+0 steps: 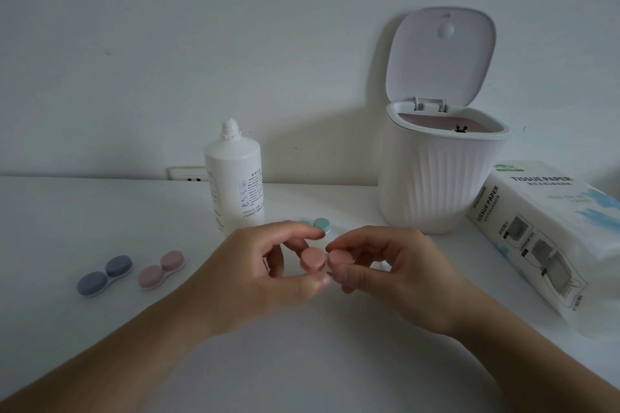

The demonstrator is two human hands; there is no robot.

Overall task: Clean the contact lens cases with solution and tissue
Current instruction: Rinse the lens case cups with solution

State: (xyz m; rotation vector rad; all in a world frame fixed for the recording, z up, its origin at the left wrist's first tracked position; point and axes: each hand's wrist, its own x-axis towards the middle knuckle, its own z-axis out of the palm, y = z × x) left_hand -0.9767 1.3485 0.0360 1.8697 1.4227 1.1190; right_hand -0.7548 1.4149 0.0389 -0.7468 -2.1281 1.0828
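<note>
my left hand [268, 265] and right hand [379, 265] both pinch the pink lens case [323, 260] above the table [302, 362], near the solution bottle [235, 184]. i'm probably unscrewing its caps; next needs a firm twist.

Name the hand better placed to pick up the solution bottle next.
Probably left. The bottle stands uncapped just beyond the left hand, while the right hand sits farther away. Both hands grip the pink case.

Dim, bluish, soft light from the right; leftward shadows on the wall [167, 43]; wide-angle edge bending.
</note>
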